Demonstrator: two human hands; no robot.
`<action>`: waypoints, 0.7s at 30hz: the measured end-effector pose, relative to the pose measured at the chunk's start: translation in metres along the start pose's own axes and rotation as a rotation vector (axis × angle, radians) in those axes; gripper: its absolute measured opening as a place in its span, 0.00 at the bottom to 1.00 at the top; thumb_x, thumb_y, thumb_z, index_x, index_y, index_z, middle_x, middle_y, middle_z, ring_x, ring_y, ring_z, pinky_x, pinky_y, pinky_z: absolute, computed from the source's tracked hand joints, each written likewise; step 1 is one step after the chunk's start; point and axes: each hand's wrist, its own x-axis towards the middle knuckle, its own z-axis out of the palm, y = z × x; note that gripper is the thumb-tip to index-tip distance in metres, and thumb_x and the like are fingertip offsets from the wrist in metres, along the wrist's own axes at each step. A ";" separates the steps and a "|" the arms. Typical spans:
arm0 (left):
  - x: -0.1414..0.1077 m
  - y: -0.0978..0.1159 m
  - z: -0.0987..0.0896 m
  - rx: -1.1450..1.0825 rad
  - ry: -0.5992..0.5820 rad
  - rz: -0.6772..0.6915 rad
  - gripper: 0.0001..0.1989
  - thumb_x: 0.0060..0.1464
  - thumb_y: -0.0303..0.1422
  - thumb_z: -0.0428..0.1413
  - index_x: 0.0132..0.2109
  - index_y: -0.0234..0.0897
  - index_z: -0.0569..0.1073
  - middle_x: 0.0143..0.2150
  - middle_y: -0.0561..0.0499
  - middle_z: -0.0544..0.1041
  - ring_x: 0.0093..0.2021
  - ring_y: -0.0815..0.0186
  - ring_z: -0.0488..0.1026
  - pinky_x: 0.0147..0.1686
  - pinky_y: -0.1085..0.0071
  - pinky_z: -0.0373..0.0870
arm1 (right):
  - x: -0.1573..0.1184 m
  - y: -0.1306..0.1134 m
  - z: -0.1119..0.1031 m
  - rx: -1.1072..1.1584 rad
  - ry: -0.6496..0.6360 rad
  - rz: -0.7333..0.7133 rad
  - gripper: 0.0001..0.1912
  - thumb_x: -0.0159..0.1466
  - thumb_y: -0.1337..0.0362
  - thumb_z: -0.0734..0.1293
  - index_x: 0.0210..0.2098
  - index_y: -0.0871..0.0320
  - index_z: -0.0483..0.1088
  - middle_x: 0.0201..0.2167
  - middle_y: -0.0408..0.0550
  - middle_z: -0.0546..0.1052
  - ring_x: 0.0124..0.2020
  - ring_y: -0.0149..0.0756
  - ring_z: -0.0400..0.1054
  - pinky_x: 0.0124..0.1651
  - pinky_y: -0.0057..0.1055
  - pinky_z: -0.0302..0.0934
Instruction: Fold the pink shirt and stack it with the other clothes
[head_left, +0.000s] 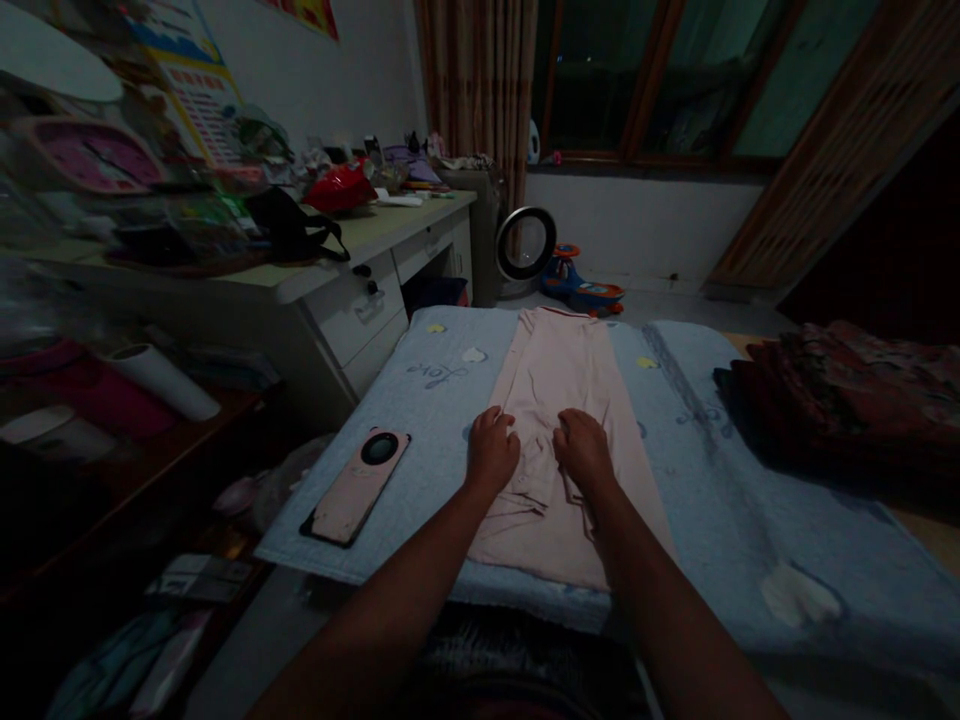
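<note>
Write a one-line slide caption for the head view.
Left hand and right hand on a pink garment laid over a blue printed cloth, smartphone at left.

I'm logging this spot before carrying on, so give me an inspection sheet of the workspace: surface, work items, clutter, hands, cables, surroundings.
Surface: blue patterned cloth, with creases toward the right.
Work items: pale pink garment laid lengthwise, wrinkled around the hands.
Clutter: phone lying back up, left of the garment; dark folded fabrics stacked at right; crowded desk with red bag and pink clock.
Hands: left hand and right hand both at the garment, fingers curled; grip unclear.
Cables: nothing seen.
Surroundings: dim room; curtain, window, ring-shaped appliance, blue-and-orange ride-on toy beyond.
</note>
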 end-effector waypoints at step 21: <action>-0.001 0.000 0.000 0.054 -0.001 -0.020 0.22 0.50 0.20 0.48 0.52 0.34 0.72 0.55 0.43 0.74 0.54 0.57 0.68 0.55 0.59 0.63 | 0.001 -0.003 -0.001 -0.080 -0.048 -0.040 0.19 0.66 0.65 0.60 0.55 0.60 0.69 0.57 0.57 0.71 0.60 0.42 0.61 0.61 0.38 0.53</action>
